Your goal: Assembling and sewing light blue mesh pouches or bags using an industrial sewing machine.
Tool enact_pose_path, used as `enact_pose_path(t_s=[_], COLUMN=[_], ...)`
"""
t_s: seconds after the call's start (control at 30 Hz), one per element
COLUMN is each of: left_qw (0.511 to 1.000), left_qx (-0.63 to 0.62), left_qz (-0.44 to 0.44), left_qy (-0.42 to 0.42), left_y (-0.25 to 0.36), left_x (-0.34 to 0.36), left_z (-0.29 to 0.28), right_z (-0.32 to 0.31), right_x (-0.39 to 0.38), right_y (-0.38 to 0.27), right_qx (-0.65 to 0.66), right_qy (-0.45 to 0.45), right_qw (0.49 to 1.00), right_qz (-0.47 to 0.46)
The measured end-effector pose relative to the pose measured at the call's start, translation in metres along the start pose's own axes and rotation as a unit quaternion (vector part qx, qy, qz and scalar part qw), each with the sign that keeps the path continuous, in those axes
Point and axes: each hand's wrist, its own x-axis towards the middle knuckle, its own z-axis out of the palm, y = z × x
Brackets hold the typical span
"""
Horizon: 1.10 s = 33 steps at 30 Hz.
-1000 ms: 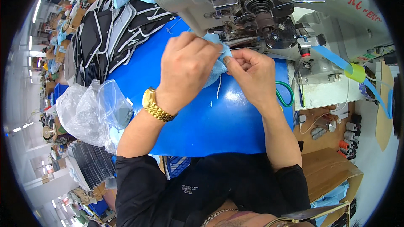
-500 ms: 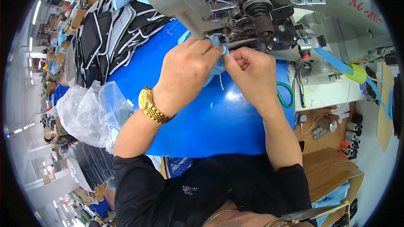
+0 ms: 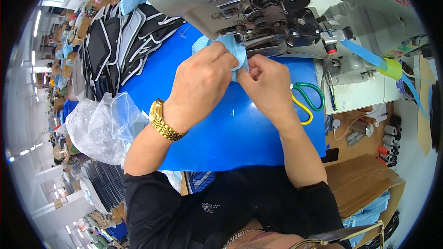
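Observation:
A light blue piece of fabric (image 3: 236, 51) is pinched between my two hands, close below the needle area of a sewing machine (image 3: 271, 18). My left hand (image 3: 199, 85), with a gold watch (image 3: 159, 119) on its wrist, is closed on the fabric's left side, knuckles up. On the lower right edge, the thumb and curled fingers of my right hand (image 3: 266, 83) grip it too. My fingertips and the machine hide part of the cloth. Beside my right wrist lies a pair of scissors (image 3: 308, 85) with one green and one yellow handle loop.
Black panels with pale edging (image 3: 108, 41) are heaped at the far left of the blue work surface (image 3: 221, 143). Nearer lies a clear plastic bag (image 3: 87, 124). Light blue tape (image 3: 362, 54) runs into the machine from the right. Thread spools (image 3: 386, 147) and a cardboard box (image 3: 364, 180) stand at the right.
My hands have come slightly nearer with the fabric, and more of it shows below the machine. My right hand has shifted left, uncovering the yellow scissor loop. The whole view has shifted a little.

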Motion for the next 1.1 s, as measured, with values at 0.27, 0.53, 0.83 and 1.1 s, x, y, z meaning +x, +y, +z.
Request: enact_pose_path(t_s=[0.27, 0.53, 0.83, 1.1], left_qw=[0.995, 0.988, 0.99, 0.988], left_qx=[0.03, 0.037, 0.047, 0.043], left_qz=[0.088, 0.103, 0.092, -0.031], left_qy=[0.045, 0.106, 0.1, 0.145], left_y=[-0.008, -0.01, -0.008, -0.006], left_x=[-0.009, -0.005, -0.005, 0.002], left_z=[0.007, 0.01, 0.015, 0.024], right_z=[-0.012, -0.012, -0.012, 0.001], right_x=[-0.002, -0.004, -0.002, -0.001], right_y=[0.013, 0.013, 0.013, 0.006], right_qx=[0.246, 0.202, 0.214, 0.177], right_qy=[-0.146, -0.135, -0.103, -0.035], right_qw=[0.952, 0.965, 0.968, 0.978], right_qz=[0.106, 0.095, 0.08, 0.1])
